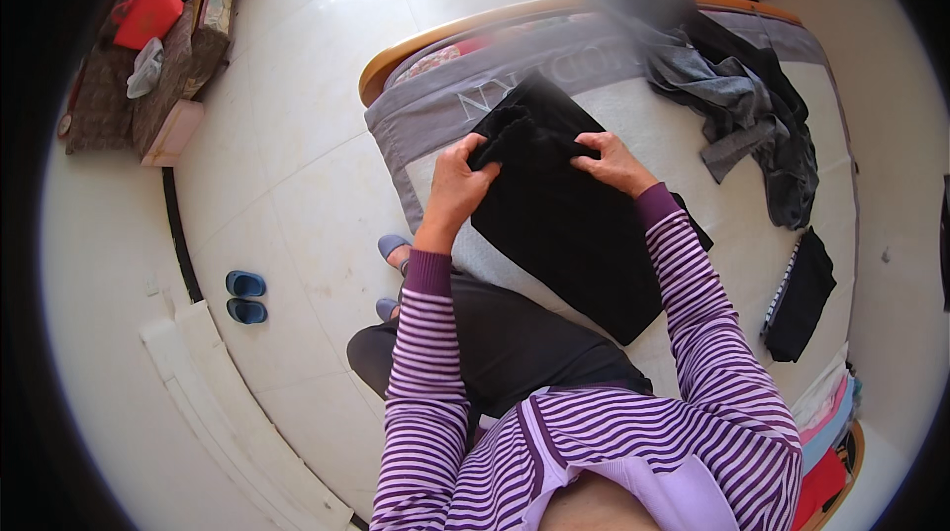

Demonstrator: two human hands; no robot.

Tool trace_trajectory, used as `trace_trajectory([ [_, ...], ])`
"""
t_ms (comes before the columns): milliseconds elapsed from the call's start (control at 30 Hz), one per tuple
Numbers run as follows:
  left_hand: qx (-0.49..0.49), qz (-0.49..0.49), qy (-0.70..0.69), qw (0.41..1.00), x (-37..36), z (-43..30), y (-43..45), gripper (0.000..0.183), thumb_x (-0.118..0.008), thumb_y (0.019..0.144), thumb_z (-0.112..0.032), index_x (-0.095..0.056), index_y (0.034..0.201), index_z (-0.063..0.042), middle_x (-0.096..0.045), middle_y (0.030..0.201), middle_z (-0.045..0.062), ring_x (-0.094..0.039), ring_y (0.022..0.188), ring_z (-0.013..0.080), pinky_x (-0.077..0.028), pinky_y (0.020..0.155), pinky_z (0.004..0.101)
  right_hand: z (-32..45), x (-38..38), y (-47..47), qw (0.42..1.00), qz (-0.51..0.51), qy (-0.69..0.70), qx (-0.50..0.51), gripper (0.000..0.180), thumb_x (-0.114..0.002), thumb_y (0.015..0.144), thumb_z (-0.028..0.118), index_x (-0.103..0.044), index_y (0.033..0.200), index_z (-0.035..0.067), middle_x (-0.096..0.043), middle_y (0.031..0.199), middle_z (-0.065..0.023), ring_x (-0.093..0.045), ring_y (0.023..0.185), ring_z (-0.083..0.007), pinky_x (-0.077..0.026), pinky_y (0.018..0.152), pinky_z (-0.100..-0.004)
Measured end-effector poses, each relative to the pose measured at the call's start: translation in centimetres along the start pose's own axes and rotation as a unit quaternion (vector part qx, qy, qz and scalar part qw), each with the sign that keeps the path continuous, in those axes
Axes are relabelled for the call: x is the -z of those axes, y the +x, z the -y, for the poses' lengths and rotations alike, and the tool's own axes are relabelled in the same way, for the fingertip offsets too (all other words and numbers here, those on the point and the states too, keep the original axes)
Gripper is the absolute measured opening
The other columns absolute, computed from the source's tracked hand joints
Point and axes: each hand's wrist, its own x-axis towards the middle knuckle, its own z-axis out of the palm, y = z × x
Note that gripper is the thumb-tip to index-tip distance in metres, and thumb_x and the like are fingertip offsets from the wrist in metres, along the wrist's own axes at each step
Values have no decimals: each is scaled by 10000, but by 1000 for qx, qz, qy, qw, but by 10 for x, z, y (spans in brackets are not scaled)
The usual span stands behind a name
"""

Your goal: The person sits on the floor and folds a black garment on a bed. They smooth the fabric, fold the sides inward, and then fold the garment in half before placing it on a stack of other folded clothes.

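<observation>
A black garment (pixel 571 234) lies across the bed in front of me, its dark folds hard to tell apart. My left hand (pixel 460 182) pinches its left edge between thumb and fingers. On the opposite edge, my right hand (pixel 612 163) grips the cloth in the same way. Between the two hands the fabric is bunched, with a ruffled, fuzzy-looking part near the left. Part of the garment reaches under my right forearm and shows again beyond it.
The bed (pixel 445 234) has a pale cover with a grey lettered border. Grey and black clothes (pixel 735 93) are heaped at its far right, with a folded dark garment (pixel 801 301) nearer me. Blue slippers (pixel 246 297) sit on the tiled floor; a sofa (pixel 167 78) holds a red bag (pixel 151 13).
</observation>
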Motion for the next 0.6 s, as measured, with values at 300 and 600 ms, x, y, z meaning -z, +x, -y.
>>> trace_trajectory([
  [300,-1,-24,-67,997,-9,28,57,176,-689,768,-20,-639,932,20,-628,754,5,-549,698,63,-463,638,236,17,27,0,978,-67,190,-43,257,-700,841,90,-647,1056,-40,-682,963,-43,-609,903,-106,-475,833,-262],
  [600,-176,-164,266,933,-56,8,-2,571,-703,823,-140,-480,1338,-34,-499,1341,167,-442,1292,335,-333,1019,437,-26,34,-5,991,-71,45,-105,310,-710,849,252,-635,1051,29,-663,862,-101,-633,795,-173,-509,747,-312],
])
